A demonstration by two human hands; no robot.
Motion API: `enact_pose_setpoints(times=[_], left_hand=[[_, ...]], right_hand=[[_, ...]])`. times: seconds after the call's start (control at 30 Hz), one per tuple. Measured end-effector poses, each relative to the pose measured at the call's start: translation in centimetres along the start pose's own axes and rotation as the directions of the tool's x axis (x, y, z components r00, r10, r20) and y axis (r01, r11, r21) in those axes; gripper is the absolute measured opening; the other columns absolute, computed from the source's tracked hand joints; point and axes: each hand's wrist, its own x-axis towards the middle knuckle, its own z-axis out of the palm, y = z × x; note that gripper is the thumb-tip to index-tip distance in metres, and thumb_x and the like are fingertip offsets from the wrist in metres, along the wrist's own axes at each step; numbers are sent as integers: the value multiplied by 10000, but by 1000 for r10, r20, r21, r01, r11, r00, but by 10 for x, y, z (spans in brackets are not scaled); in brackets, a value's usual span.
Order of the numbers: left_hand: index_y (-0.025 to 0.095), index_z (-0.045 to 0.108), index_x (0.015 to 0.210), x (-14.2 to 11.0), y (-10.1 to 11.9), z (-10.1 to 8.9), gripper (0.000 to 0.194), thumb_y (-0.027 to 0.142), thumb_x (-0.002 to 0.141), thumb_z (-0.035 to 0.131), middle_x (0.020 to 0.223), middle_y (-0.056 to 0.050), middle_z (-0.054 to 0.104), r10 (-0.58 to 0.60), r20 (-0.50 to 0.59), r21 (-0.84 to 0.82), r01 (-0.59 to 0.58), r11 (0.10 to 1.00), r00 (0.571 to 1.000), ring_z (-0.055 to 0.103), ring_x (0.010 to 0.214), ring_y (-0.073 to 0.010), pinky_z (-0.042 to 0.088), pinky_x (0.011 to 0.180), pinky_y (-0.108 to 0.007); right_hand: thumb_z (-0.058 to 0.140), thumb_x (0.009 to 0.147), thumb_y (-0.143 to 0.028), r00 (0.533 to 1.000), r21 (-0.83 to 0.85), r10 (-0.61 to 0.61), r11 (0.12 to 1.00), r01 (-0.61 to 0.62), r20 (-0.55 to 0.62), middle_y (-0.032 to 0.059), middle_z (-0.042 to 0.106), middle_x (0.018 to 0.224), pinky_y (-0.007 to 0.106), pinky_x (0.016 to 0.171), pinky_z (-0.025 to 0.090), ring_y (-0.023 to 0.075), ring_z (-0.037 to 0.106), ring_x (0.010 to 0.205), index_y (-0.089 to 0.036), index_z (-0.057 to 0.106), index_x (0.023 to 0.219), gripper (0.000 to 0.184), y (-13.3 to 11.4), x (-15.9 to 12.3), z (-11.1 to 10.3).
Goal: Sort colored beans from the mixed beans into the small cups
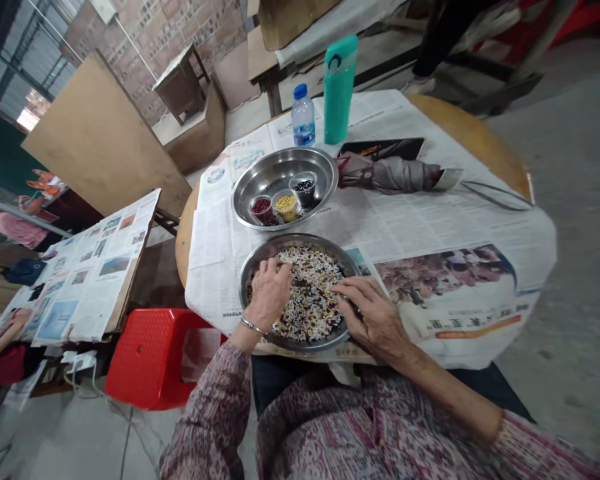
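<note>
A shallow metal bowl (pixel 325 345) in front of me holds a loose mix of white grains (pixel 313 303) with yellow, dark red and black beans. My left hand (pixel 270 290) bends over the bowl's left side, fingers curled together at the mix; whatever they pinch is hidden. At the right rim, my right hand (pixel 373 310) reaches in with its thumb apart from its fingers, the tips at the edge of the mix. Behind stands a larger metal bowl (pixel 260 170) containing plastic cups of red beans (pixel 263 209), yellow beans (pixel 286 205) and black beans (pixel 305 189).
Newspaper (pixel 430 227) covers the round table (pixel 480 143). Toward the back are a water bottle (pixel 303 117), a teal bottle (pixel 339 90), a phone (pixel 405 147) and a folded umbrella (pixel 395 175). A red stool (pixel 145 353) stands left, beside another newspaper-covered table (pixel 100 267). Other people are partly visible at far left.
</note>
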Motion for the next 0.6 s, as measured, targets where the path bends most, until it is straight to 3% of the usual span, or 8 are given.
enact_pose_setpoints(times=[0.1,0.23,0.33,0.4,0.47,0.6], left_hand=[[236,575,1161,-12,-13,-2,214,283,956,538,1231,-82,545,-88,-57,11,89,996,994,507,1093,-240,495,956,-397],[258,494,1286,-44,-12,-4,556,494,828,703,1268,-98,502,-112,-2,-45,112,993,994,503,1113,-282,505,940,-433],[253,543,1229,-55,-2,-2,399,334,866,687,1177,-72,516,-94,66,-191,105,976,993,536,1062,-237,513,938,-393],[224,590,1141,-51,6,3,245,154,907,575,1073,-50,542,-68,84,-304,90,948,994,566,977,-185,519,917,-342],[202,614,1073,-38,14,7,258,56,897,494,1000,-37,572,-12,86,-383,44,923,996,580,923,-165,523,902,-325],[185,619,1038,-3,27,10,223,68,931,462,992,-36,640,186,23,-504,-149,851,982,593,1011,-170,503,963,-327]], right_hand=[[508,915,-182,1000,-2,1,1000,-1,2,90,655,1038,458,923,516,255,593,1024,-230,646,1108,242,0,0,0],[516,915,-173,1000,0,-4,1000,4,24,86,655,1024,450,917,519,253,594,1017,-230,641,1096,228,-1,0,-2],[525,912,-165,999,-4,-17,1000,17,34,89,655,1020,447,911,521,254,595,1013,-221,639,1086,216,0,0,-2],[526,911,-166,999,-6,-20,1000,20,36,90,656,1020,449,910,521,255,596,1012,-221,641,1083,214,0,0,-3],[522,911,-164,999,-6,-20,1000,20,38,88,657,1018,449,911,521,254,596,1009,-221,643,1078,213,0,0,-2],[517,906,-142,999,-12,-29,999,30,29,99,653,1020,443,915,518,254,587,1004,-200,641,1057,203,1,0,-1]])
